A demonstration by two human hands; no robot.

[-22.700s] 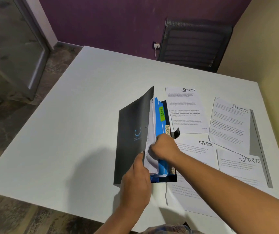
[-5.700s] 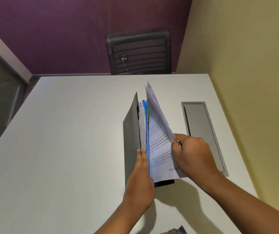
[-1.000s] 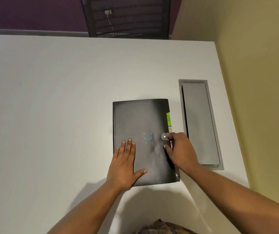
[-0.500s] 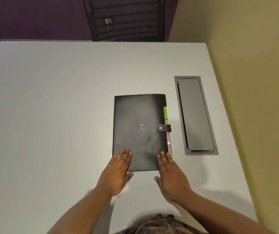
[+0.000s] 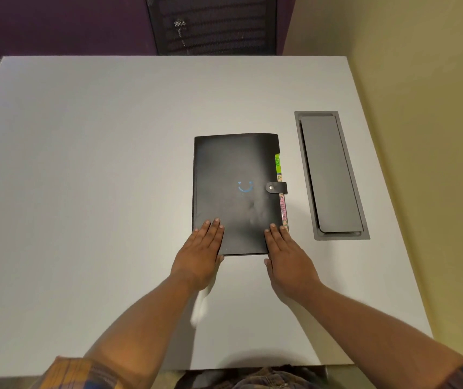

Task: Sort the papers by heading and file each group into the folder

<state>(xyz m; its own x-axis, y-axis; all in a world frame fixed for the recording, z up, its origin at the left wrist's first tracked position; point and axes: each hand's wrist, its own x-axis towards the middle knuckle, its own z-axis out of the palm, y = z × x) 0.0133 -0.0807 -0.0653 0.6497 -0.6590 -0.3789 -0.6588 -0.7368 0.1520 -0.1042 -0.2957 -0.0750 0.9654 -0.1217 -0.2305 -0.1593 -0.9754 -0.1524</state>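
black folder [image 5: 236, 192] lies closed and flat on the white table [image 5: 98, 178], right of centre, its strap snapped shut. coloured tabs [image 5: 278, 167] show along its right edge. left hand [image 5: 201, 254] and right hand [image 5: 288, 255] lie flat, fingers straight, on the folder's near corners. grey cable hatch [image 5: 331, 175] just beside, toward the table's right edge.

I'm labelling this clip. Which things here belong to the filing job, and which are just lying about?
Job: black folder, closed; coloured tabs sticking out of its right edge; left hand and right hand, flat on its near corners.
Lying about: table; grey hatch set in the table; chair beyond it.
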